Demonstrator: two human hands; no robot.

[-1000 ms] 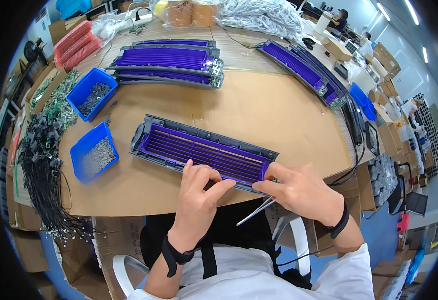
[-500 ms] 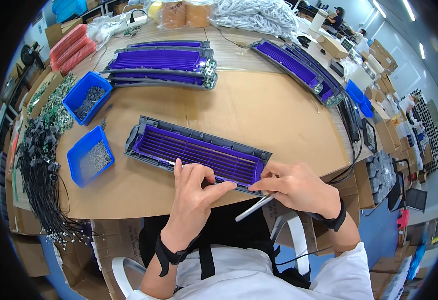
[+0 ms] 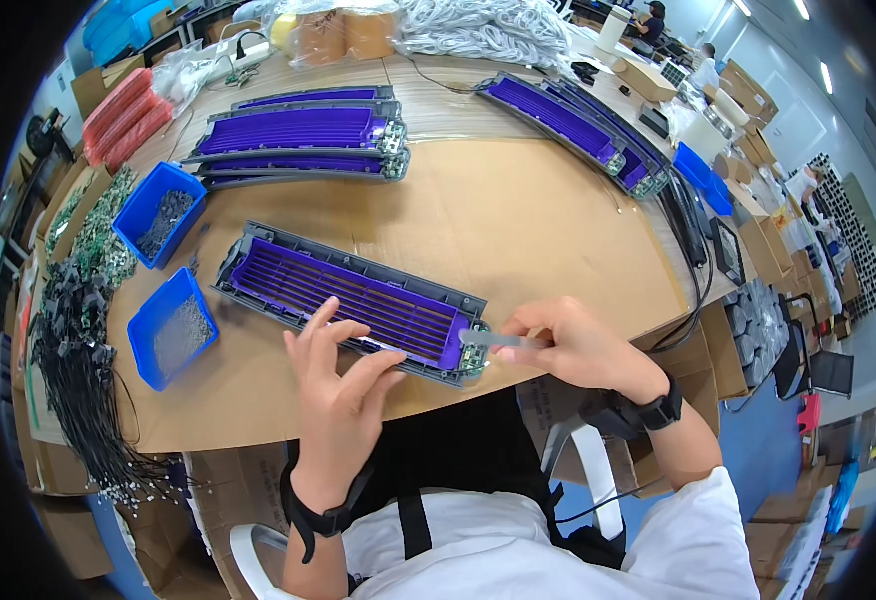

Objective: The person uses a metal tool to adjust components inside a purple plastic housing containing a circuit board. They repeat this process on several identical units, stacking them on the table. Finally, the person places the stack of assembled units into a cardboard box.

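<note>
Grey-and-purple slatted housing under two-handed work, tweezers at its right end.
The housing [image 3: 358, 295] lay aslant on the brown cardboard sheet [image 3: 538, 230], in front of the person, its small green circuit board [image 3: 475, 358] at the right end. The left hand [image 3: 338, 390] had its fingers spread apart, with fingertips at the housing's near edge; firm pressure could not be confirmed. The right hand [image 3: 580, 345] had thumb and fingers pinched around metal tweezers [image 3: 520, 341], whose blurred tip reached over the board end; contact there could not be determined. Left of the housing stood two blue bins [image 3: 142, 345] of small parts, with bundled black cables [image 3: 73, 340] beyond them. Similar housings [image 3: 288, 130] were stacked at the rear left.
</note>
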